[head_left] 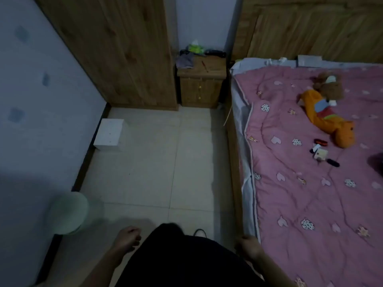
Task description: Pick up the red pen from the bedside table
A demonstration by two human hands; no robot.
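Head view: dim bedroom seen from above, me standing in the strip of floor beside the bed
Right hand: down at the near corner of the bed, fingers curled against the edge where the grey sheet hangs beside the pink quilt; I seem to be pinching the sheet's corner, though the light is too poor to be sure of the grip
Left hand: hanging free over the floor tiles, fingers loosely curled, holding nothing
Progress: as I judge it, the quilt already lies spread flat over most of the mattress, but the sheet along the near side still hangs loose and rumpled below the quilt's edge, so that edge is left to do
Still on the quilt: an orange and brown plush toy near the headboard, and a cluster of small dark and pale items just below it, none cleared off
White box: on the floor against the left wall, closed on the faces I can see, contents hidden
Nightstand: between wardrobe and bed, drawers shut; on top a crumpled cloth, a green thing, a red pen and dark bits
Green round thing: low on my left, blurred; whether it is a bin or a stool I cannot tell
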